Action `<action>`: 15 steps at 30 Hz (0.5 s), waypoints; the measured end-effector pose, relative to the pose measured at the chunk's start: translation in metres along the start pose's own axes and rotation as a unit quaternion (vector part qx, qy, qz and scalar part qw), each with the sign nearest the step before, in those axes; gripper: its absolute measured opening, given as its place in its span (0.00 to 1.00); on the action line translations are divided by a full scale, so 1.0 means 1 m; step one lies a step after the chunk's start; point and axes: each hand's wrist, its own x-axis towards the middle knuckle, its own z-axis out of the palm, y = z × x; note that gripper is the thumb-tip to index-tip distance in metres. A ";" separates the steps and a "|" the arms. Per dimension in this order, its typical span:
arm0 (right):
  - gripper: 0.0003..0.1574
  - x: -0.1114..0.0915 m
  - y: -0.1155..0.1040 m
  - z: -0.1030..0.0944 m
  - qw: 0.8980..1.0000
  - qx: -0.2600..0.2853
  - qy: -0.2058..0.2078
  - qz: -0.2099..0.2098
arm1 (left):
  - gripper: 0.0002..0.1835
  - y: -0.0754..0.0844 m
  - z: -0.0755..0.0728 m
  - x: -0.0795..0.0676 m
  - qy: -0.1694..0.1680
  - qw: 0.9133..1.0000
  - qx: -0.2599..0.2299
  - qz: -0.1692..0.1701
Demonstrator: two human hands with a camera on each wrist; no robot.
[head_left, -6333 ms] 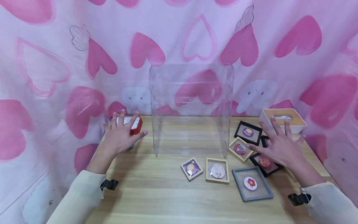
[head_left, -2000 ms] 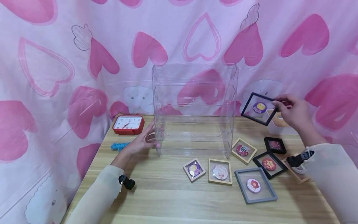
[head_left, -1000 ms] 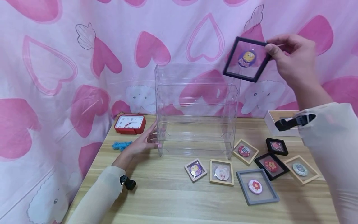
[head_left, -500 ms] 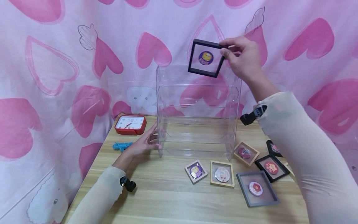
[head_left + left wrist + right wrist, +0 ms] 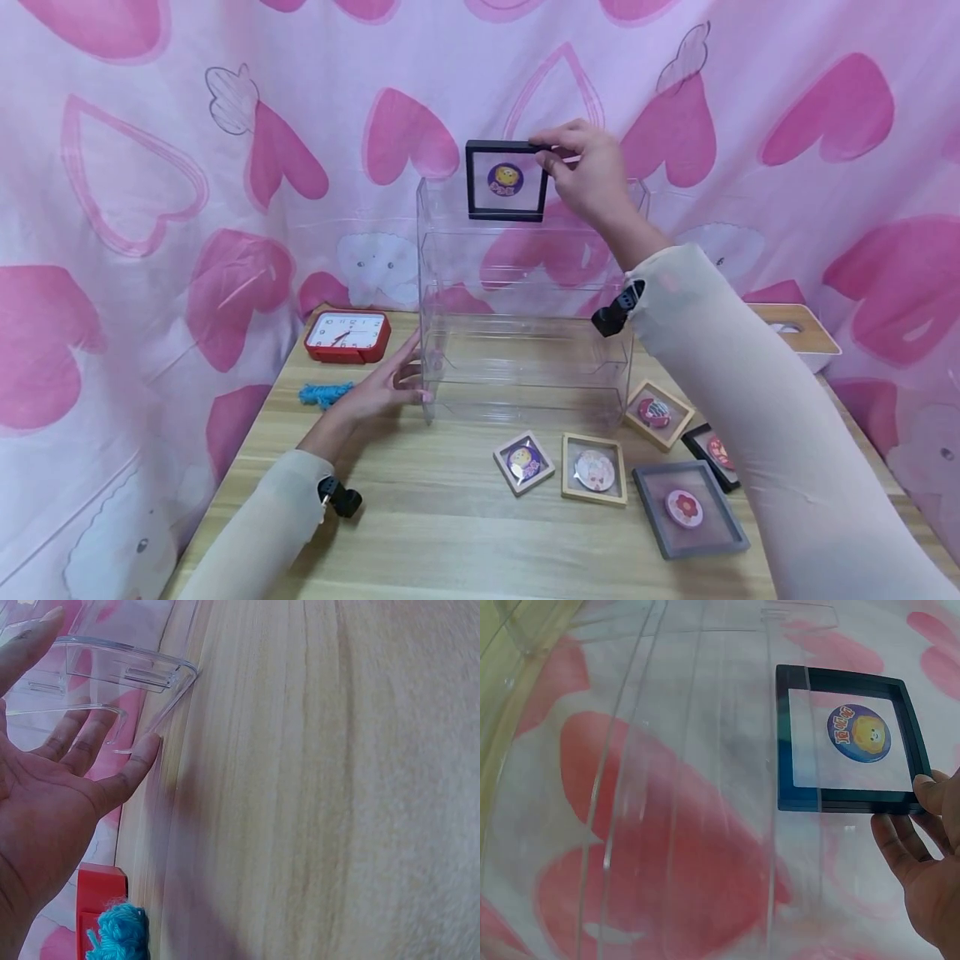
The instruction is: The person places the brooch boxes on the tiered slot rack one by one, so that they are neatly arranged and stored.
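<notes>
My right hand (image 5: 588,171) pinches a black square display frame (image 5: 506,216) by its upper right corner, thumb in front and fingers behind. A purple round badge (image 5: 506,179) with a yellow figure shows inside it. The frame is upright at the top tier of a clear tiered acrylic display stand (image 5: 525,392); in the right wrist view its lower edge overlaps the clear lip. At the stand's left side, my left hand (image 5: 382,392) rests extended fingers against the side panel. The left wrist view shows the open palm and the fingertips (image 5: 148,742) at the panel's edge.
Several framed badges lie front right, among them a small pale frame (image 5: 523,485), a wooden one (image 5: 594,496) and a grey one (image 5: 701,550). A red clock (image 5: 347,332) and blue yarn (image 5: 325,394) sit left, a tissue box (image 5: 798,329) right, partly behind the sleeve.
My right hand has lifted the black frame from the table's right, carried it left, and lowered it upright over the stand's top. My left hand moved to the stand's side, then stayed there.
</notes>
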 end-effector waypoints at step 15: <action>0.27 0.001 -0.005 0.028 0.998 0.028 -0.033 -0.048 | 0.62 -0.003 0.003 -0.002 0.005 1.000 -0.001 -0.014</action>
